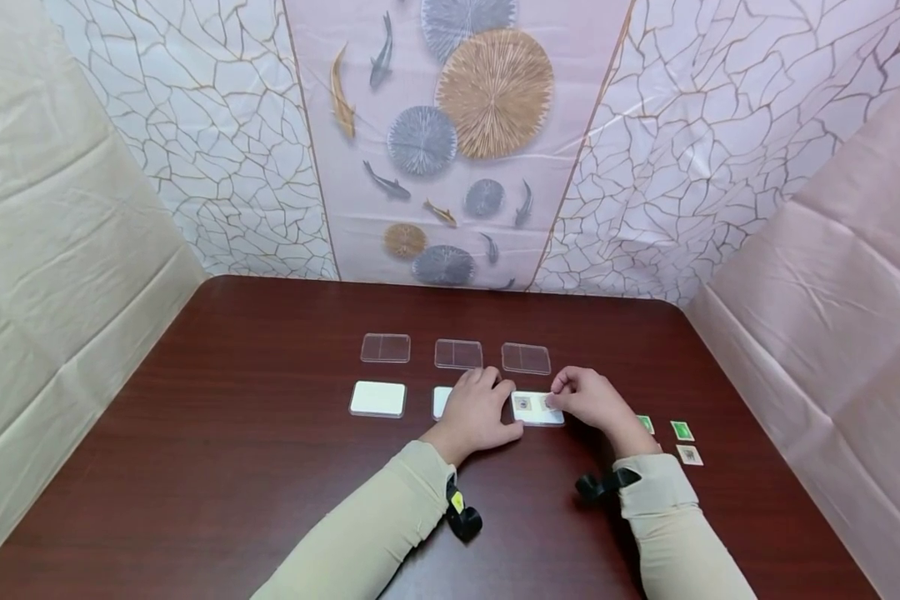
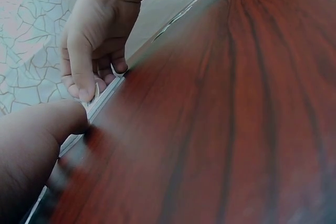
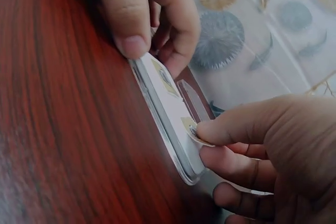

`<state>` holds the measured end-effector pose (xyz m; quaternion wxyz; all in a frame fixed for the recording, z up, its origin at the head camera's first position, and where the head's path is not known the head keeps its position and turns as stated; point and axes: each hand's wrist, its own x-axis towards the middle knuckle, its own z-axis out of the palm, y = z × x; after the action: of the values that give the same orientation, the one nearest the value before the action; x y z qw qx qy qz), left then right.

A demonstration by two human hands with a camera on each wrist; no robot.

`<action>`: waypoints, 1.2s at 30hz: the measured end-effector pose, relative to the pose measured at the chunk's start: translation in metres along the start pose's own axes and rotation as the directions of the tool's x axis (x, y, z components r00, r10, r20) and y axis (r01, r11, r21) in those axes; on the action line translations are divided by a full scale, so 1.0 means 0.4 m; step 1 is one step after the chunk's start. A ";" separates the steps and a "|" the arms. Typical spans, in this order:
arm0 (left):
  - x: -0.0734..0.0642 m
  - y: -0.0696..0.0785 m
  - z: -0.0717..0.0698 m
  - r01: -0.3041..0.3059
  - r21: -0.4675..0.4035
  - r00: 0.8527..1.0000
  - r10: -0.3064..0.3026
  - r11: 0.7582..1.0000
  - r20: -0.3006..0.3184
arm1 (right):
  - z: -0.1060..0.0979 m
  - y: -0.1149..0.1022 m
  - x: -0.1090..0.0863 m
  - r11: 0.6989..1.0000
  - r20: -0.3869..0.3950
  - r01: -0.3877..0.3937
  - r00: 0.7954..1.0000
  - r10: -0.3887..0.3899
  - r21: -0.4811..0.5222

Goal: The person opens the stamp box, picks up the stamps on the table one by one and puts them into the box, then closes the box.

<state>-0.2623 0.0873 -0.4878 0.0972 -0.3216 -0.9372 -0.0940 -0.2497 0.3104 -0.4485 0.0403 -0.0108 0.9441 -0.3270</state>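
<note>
A clear plastic case with a white insert point(image 1: 538, 419) lies on the table between the two hands. My left hand point(image 1: 480, 415) grips its left end, thumb point(image 3: 132, 46) on the near side and fingers on the far side. One small picture stamp point(image 3: 164, 78) lies flat on the white insert by that end. Over the insert's right half, my right hand point(image 1: 591, 402) pinches a second stamp point(image 3: 188, 124) between thumb and forefinger, its edge bent up. Under the left hand, a second white-filled case point(image 1: 439, 402) is partly covered.
A third white-filled case point(image 1: 377, 399) lies to the left. Three clear lids point(image 1: 386, 347) form a row behind the cases. By the right forearm lie green stamps point(image 1: 682, 431) and a beige stamp point(image 1: 689, 455), some partly hidden. Fabric walls stand around the table point(image 1: 232, 467).
</note>
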 end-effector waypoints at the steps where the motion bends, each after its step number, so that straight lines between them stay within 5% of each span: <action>1: 0.001 0.000 -0.002 -0.002 0.000 1.000 0.002 1.000 -0.003 | 0.000 -0.004 0.000 1.000 -0.001 0.000 1.000 0.000 -0.016; 13: 0.001 -0.002 -0.001 -0.004 0.000 1.000 0.004 1.000 -0.007 | 0.003 -0.011 0.005 0.998 -0.024 0.045 0.999 -0.047 -0.048; 17: -0.001 -0.004 0.003 0.004 0.001 1.000 -0.004 1.000 0.008 | 0.002 0.002 0.016 0.998 -0.085 0.061 0.994 -0.062 -0.023; 22: -0.001 -0.007 0.004 0.010 0.013 1.000 -0.010 1.000 0.013 | 0.019 0.038 0.064 0.981 -0.177 0.193 0.966 -0.187 0.019; 26: 0.000 -0.003 0.006 0.002 0.015 1.000 -0.002 1.000 0.012 | 0.036 0.072 0.101 0.959 -0.119 0.284 0.952 -0.281 0.014; 36: 0.003 0.002 0.006 0.001 0.001 1.000 -0.001 1.000 0.010 | 0.044 0.080 0.118 0.964 -0.073 0.251 0.963 -0.258 -0.091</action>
<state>-0.2632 0.0892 -0.4897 0.0926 -0.3214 -0.9379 -0.0918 -0.2949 0.3226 -0.4853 -0.0422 -0.1200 0.9481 -0.2913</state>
